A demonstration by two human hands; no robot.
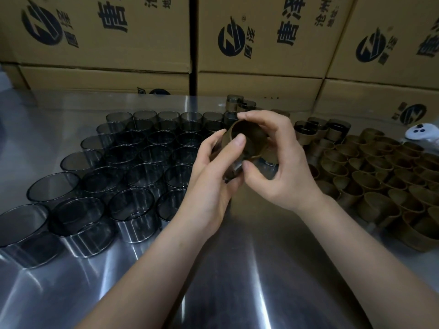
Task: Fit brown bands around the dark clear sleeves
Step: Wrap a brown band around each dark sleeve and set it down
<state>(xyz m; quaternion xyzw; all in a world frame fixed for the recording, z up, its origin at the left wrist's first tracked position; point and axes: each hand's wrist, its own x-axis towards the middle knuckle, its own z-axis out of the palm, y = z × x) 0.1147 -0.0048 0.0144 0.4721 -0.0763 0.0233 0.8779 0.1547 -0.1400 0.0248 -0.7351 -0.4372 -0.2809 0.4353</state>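
Observation:
Above the middle of the steel table I hold one brown band (249, 136) that sits around a dark clear sleeve (235, 168). My left hand (213, 176) grips the sleeve from below, thumb on the band's rim. My right hand (282, 162) curls over the band from the right, thumb under its lower edge. Most of the sleeve is hidden by my fingers. Several bare dark sleeves (133, 162) stand in rows at the left. Loose brown bands (380, 176) lie packed together at the right.
Several banded sleeves (320, 130) stand behind my hands at the back right. A white controller (422, 135) lies at the far right edge. Stacked cardboard boxes (261, 43) wall off the back of the steel table (237, 269).

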